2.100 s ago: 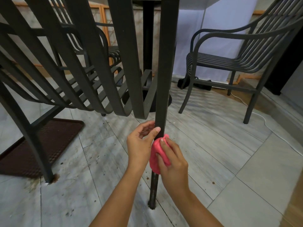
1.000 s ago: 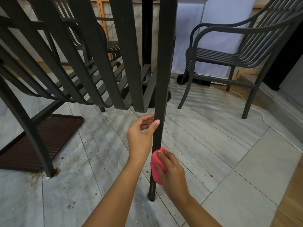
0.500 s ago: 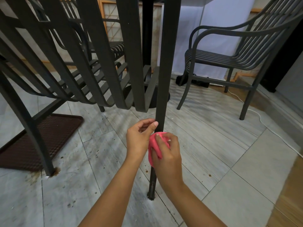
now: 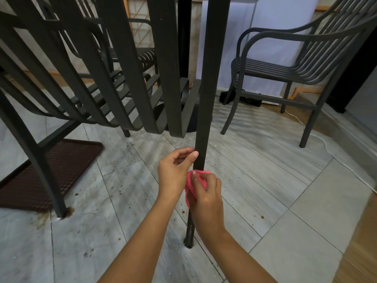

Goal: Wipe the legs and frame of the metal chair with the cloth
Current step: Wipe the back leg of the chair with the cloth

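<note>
My right hand [image 4: 206, 193] curls round the pink cloth [image 4: 190, 181], pressing it against the chair leg [image 4: 202, 129] at centre frame. Just above, my left hand [image 4: 176, 170] pinches that leg.

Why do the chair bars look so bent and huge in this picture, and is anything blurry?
Head view: the wide-angle lens bows and enlarges the near chair slats and leg; the floor tiles fan outward at the edges. Light is soft and even, without glare. The pink cloth and both hands, left and right, are sharp; fine detail softens toward the corners.
</note>
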`<action>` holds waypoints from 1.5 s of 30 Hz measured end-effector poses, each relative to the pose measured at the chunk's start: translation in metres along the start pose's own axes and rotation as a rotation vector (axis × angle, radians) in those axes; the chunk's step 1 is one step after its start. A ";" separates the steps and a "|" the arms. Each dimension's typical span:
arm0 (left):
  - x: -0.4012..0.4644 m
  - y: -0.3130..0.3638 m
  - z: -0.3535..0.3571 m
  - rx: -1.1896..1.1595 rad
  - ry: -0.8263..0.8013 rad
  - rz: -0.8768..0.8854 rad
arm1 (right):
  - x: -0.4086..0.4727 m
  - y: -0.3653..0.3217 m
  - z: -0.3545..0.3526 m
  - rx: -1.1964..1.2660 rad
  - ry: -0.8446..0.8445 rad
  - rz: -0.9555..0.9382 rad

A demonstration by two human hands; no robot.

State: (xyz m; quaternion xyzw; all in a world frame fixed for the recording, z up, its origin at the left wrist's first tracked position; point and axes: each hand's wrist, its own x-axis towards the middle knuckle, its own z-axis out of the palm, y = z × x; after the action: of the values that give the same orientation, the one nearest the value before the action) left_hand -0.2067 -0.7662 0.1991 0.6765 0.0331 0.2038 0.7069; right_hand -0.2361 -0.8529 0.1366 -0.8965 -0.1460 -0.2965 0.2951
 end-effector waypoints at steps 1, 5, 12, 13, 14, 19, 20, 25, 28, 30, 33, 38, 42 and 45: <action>0.000 -0.001 0.000 0.001 -0.001 -0.001 | -0.003 0.002 0.002 -0.003 -0.018 0.005; 0.000 -0.004 -0.001 -0.015 -0.011 -0.008 | -0.014 0.008 0.006 -0.061 -0.083 -0.007; -0.004 -0.014 -0.002 -0.006 -0.005 -0.033 | -0.027 0.014 0.013 -0.074 -0.143 0.007; -0.004 -0.015 -0.002 -0.003 -0.005 -0.037 | -0.028 0.015 0.014 -0.073 -0.151 0.010; -0.004 -0.016 -0.003 -0.003 -0.007 -0.040 | -0.029 0.016 0.015 -0.071 -0.159 0.013; -0.006 -0.021 -0.003 0.031 -0.014 -0.045 | -0.033 0.018 0.016 -0.051 -0.191 0.027; -0.006 -0.022 -0.004 0.042 -0.014 -0.048 | -0.033 0.018 0.016 -0.044 -0.198 0.031; -0.007 -0.026 -0.004 0.068 -0.016 -0.049 | -0.036 0.024 0.011 0.039 -0.199 0.035; -0.009 -0.031 -0.005 0.108 -0.039 -0.087 | -0.040 0.032 0.004 0.076 -0.186 0.070; -0.009 -0.034 -0.006 0.129 -0.044 -0.121 | -0.041 0.036 -0.002 0.102 -0.155 0.053; -0.011 -0.039 -0.006 0.135 -0.042 -0.171 | -0.041 0.040 -0.008 0.152 -0.097 0.037; -0.011 -0.047 -0.006 0.172 -0.073 -0.284 | -0.038 0.039 0.001 0.207 -0.019 0.084; -0.012 -0.047 -0.007 0.169 -0.088 -0.298 | -0.038 0.035 0.013 0.282 -0.002 0.111; -0.012 -0.048 -0.008 0.175 -0.088 -0.283 | -0.041 0.037 0.020 0.317 0.017 0.098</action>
State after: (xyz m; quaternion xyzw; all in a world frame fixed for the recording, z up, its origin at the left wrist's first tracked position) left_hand -0.2082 -0.7631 0.1489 0.7325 0.1147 0.0686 0.6676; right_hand -0.2431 -0.8726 0.0820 -0.8421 -0.1444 -0.2626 0.4484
